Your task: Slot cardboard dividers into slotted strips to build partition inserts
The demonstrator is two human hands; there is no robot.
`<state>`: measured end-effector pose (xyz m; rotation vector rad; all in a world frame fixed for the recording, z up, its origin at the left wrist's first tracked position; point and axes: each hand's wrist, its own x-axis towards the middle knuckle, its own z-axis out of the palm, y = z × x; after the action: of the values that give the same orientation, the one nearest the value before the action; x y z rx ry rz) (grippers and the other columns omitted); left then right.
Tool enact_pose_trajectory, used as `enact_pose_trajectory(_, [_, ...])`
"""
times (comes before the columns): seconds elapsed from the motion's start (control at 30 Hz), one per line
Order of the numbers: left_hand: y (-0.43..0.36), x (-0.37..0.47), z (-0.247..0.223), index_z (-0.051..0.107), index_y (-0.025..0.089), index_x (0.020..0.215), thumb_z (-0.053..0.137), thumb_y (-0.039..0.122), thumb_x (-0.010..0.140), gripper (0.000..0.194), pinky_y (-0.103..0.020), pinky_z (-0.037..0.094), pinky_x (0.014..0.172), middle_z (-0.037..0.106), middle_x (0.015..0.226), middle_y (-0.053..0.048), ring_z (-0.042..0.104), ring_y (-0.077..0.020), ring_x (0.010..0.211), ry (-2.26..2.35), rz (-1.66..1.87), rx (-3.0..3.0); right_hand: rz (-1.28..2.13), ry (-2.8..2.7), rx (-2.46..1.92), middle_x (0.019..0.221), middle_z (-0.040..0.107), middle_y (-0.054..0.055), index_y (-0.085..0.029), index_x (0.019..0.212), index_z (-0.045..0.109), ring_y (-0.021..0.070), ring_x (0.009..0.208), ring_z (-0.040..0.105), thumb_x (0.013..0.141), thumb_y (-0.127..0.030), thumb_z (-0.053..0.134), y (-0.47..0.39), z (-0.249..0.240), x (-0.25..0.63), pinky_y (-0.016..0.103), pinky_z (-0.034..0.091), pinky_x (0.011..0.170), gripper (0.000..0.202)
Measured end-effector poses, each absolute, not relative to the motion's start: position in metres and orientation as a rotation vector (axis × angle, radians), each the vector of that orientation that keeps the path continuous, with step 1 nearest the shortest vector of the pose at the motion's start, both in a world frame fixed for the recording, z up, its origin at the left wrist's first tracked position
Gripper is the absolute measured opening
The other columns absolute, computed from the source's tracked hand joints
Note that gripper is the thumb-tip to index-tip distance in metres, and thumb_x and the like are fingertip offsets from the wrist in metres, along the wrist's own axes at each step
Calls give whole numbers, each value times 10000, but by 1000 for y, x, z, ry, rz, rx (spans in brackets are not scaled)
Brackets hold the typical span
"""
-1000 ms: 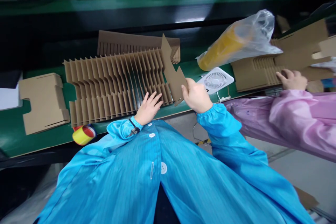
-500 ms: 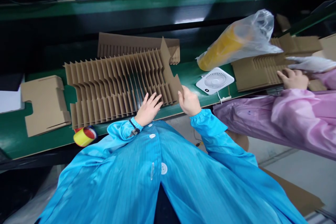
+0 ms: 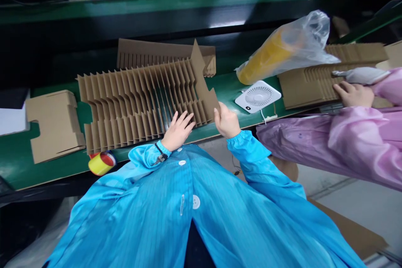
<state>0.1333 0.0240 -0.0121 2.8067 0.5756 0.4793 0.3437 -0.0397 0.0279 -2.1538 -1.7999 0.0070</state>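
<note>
In front of me on the green bench stands a slotted cardboard divider (image 3: 125, 100) with many upright partitions. My left hand (image 3: 179, 130) rests with spread fingers on its near edge, toward the right end. My right hand (image 3: 227, 121) is closed on the near corner of a notched cardboard sheet (image 3: 204, 88), which stands tilted at the divider's right end. Behind the divider lies a slotted cardboard strip (image 3: 141, 52). A stack of notched cardboard sheets (image 3: 55, 127) lies flat to the left.
A tape roll (image 3: 102, 163) sits at the bench's front edge. To the right are a white fan (image 3: 258, 97) and a yellow roll in a plastic bag (image 3: 282, 50). Farther right, a co-worker's hands (image 3: 358, 92) touch another cardboard divider (image 3: 301, 88).
My hands and the divider stay almost where they were; the sheet in my right hand shifts very slightly. The co-worker's gloved hand has moved left over their cardboard.
</note>
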Motion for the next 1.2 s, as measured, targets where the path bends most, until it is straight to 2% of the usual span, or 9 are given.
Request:
enact_pose_trajectory(0.47, [24,133,-17,620,130,1167,501,186,929,273,-618,285,1110,496,1391,-174,380,-328,1356,579,479,2791,160,-1803,-2178,1057,684,237,-34,1239,499,300,879,681,952,-302,264,-41,33,342,416,538,778,457])
enact_pose_trajectory(0.7, [24,133,-15,630,134,1152,484,197,940,265,-615,304,1101,511,1379,-168,412,-330,1335,586,490,2821,302,-1652,-2165,1050,691,201,-68,1248,488,274,862,689,943,-296,310,-45,37,342,387,546,760,420])
enact_pose_trajectory(0.87, [24,133,-16,629,134,1156,483,176,937,266,-611,309,1099,502,1387,-170,411,-335,1335,586,492,2839,210,-1778,-2177,1001,691,213,-67,1221,493,302,863,679,937,-278,308,-44,36,342,431,543,758,399])
enact_pose_trajectory(1.0, [24,132,-18,621,150,1172,461,140,939,283,-617,304,1099,486,1402,-167,387,-323,1354,585,473,2829,141,-1847,-2206,949,688,231,-21,1207,494,310,828,675,927,-248,302,-43,37,340,447,539,761,408])
enact_pose_trajectory(1.2, [25,132,-18,623,147,1170,458,146,942,281,-621,300,1099,488,1398,-174,387,-325,1354,585,473,2820,207,-1772,-2165,1021,691,202,-80,1200,498,291,894,673,914,-240,336,-44,40,340,418,541,782,366])
